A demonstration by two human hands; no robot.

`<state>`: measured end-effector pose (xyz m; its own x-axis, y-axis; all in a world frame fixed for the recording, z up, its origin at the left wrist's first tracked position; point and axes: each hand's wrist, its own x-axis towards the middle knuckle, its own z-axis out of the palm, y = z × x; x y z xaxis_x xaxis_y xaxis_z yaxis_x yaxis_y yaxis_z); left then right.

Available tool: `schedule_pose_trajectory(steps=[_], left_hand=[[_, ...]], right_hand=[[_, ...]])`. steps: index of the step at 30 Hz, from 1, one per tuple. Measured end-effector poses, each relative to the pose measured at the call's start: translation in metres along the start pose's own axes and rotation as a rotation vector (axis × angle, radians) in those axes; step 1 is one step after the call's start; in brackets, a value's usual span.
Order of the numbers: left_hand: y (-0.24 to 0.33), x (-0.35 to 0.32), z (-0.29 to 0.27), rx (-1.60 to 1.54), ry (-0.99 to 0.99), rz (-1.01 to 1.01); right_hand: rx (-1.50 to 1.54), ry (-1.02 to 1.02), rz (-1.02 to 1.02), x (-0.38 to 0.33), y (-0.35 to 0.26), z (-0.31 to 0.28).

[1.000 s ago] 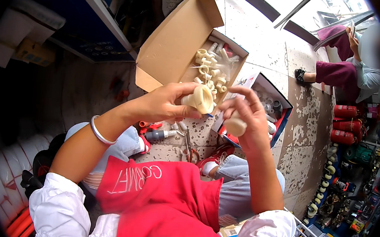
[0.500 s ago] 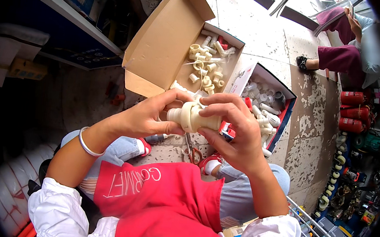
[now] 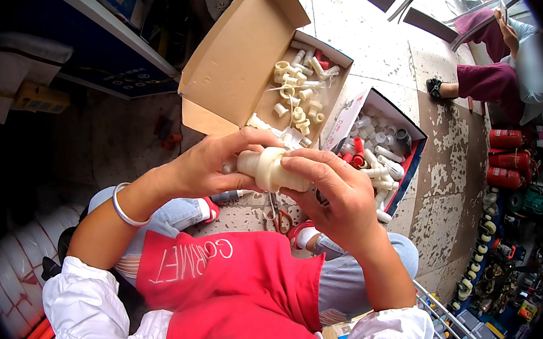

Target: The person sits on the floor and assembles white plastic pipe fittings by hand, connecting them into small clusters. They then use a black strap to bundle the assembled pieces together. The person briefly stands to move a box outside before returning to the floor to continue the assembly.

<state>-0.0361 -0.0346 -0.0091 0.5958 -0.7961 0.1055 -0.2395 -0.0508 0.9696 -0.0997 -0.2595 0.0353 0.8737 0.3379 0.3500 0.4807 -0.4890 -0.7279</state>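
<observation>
Worn tiled floor (image 3: 390,49), shop clutter at the edges, another person seated far off at the top right. Both hands meet over the knees on one cream plastic pipe fitting (image 3: 270,168). Left hand (image 3: 209,166) has thumb and fingertips closed round the narrow end; right hand (image 3: 335,193) wraps fingers over the wider collar end (palm side hidden, so can't tell how much of it bears on the part).

Just beyond the fingertips: open cardboard box (image 3: 242,67) of loose cream fittings, and to the right of it a smaller box (image 3: 411,164) of white and red parts. Scissors (image 3: 278,215) lie on the floor just below the knuckles.

Risks, my read: smooth plastic, fingertip-only hold on the left, so a twist could slip it. A dropped piece would likely land near the scissors or roll off among the boxes. Uneven torque could cross-seat the halves.
</observation>
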Motion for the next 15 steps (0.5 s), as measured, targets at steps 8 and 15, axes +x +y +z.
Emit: schedule_pose_trajectory(steps=[8, 15], left_hand=[[0.000, -0.005, 0.010, 0.492, -0.049, 0.056], [-0.004, -0.008, 0.014, 0.715, 0.019, 0.023]], right_hand=[[-0.319, -0.028, -0.124, -0.011, 0.004, 0.016], [-0.206, 0.044, -0.005, -0.012, 0.011, 0.027]])
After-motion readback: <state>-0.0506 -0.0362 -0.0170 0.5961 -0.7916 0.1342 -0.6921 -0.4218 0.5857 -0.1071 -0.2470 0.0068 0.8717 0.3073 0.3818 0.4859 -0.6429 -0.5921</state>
